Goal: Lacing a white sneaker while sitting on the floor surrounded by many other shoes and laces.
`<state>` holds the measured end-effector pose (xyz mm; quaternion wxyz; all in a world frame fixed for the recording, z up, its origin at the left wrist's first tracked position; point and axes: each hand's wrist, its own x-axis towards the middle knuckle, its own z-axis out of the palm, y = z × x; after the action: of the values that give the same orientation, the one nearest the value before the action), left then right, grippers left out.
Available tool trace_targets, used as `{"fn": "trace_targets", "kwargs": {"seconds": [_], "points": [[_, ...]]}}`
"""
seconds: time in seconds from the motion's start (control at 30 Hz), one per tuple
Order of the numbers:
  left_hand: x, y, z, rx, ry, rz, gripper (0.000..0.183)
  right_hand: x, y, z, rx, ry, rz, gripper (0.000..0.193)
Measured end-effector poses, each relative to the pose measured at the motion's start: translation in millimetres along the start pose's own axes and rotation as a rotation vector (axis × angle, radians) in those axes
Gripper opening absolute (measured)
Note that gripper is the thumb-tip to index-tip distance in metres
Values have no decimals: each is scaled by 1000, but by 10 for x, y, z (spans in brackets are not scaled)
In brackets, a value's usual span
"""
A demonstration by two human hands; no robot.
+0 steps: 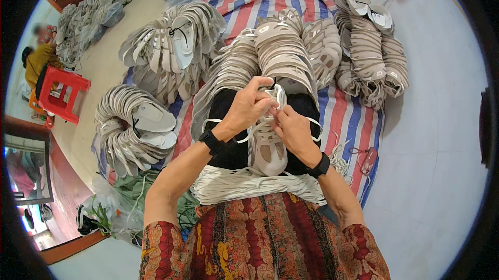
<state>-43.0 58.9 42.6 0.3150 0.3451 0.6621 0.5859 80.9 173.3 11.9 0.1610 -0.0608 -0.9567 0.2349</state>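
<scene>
A beige and white shoe upper (270,159) rests on my lap, toe toward me, between my dark-clad thighs. My left hand (243,107) pinches its far end, thumb and index finger closed by the opening. Just to the right, my right hand (294,132) has its fingertips pressed together at the upper's lacing, on what looks like a white shoelace. Lace loops stick out on both sides of the upper. The exact grip is partly hidden by my fingers. Across my lap, nearest my body, lies a thick bundle of white shoelaces (254,185).
Rows of stacked shoe uppers (283,54) stand just beyond my hands. Tied bundles of uppers (132,129) sit at left, others (369,54) at right, on a striped sheet (340,113). A red stool (63,93) and a person (39,64) are at far left.
</scene>
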Motion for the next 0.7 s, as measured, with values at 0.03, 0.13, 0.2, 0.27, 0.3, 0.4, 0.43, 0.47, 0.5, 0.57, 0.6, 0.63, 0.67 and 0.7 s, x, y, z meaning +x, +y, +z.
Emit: {"fn": "trace_targets", "kwargs": {"seconds": [0.03, 0.13, 0.2, 0.27, 0.3, 0.4, 0.43, 0.47, 0.5, 0.57, 0.6, 0.63, 0.67, 0.7], "points": [[-3, -12, -5, 4, -2, -1, 37, 1, -44, -8, -143, -37, 10, 20], [-24, -44, -48, -98, 14, -54, 27, -1, -96, 21, -209, -57, 86, 17], [-58, -42, -75, -110, 16, -95, 15, -4, -71, 65, -193, -59, 88, 17], [-94, -112, -88, 131, 69, 22, 10, -17, -46, 79, -179, -62, 90, 17], [-106, -178, -105, 366, 128, 139, 7, -34, -54, 75, -68, -69, 83, 16], [-105, -325, -142, 744, 114, 576, 9, -117, -63, 144, 100, -79, 68, 16], [-112, -344, -135, 934, 73, 700, 9, -142, -56, 183, 155, -83, 59, 16], [-101, -425, -126, 966, 32, 713, 9, -159, -41, 214, 180, -53, 47, 15], [-97, -414, -118, 963, 27, 715, 9, -159, -26, 211, 179, -51, 52, 15], [-102, -391, -118, 1047, -61, 724, 8, -151, 5, 197, 228, -35, 9, 15], [-102, -406, -129, 1050, -62, 725, 8, -151, 6, 192, 229, -33, 8, 15], [-99, -421, -138, 1058, -80, 731, 9, -153, 4, 187, 251, -41, 14, 15], [-97, -436, -146, 1066, -99, 736, 10, -151, 5, 181, 274, -50, 20, 15], [-99, -429, -142, 1065, -100, 736, 10, -154, 17, 187, 274, -50, 21, 15]]}}
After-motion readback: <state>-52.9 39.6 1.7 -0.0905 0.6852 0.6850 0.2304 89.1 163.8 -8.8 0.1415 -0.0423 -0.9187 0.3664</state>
